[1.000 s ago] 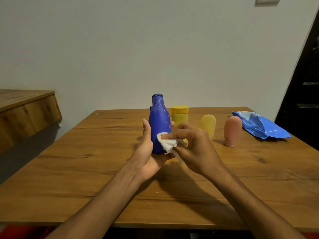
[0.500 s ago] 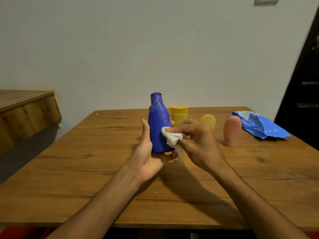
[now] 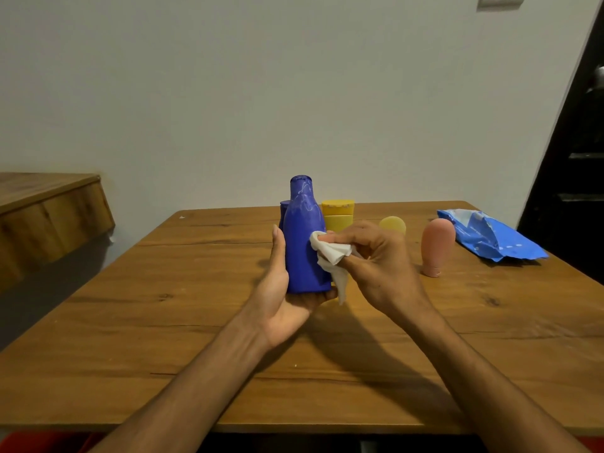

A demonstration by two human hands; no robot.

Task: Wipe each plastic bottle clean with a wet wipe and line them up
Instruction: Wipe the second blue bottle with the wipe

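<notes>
One brown wooden table (image 3: 157, 325) fronts a pale wall (image 3: 228, 93); left hand (image 3: 281, 300) grips tall blue plastic bottle (image 3: 302, 256), right hand (image 3: 383, 268) pinches white wet wipe (image 3: 330, 254).

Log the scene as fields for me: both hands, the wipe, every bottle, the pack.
left hand: holds blue bottle upright, base in palm
right hand: pinches wet wipe against the bottle's right side
standing on table: yellow capped bottle, pale yellow bottle, pink bottle, behind the hands
wipe pack: blue, lying far right
partly hidden: second blue item behind held bottle
</notes>
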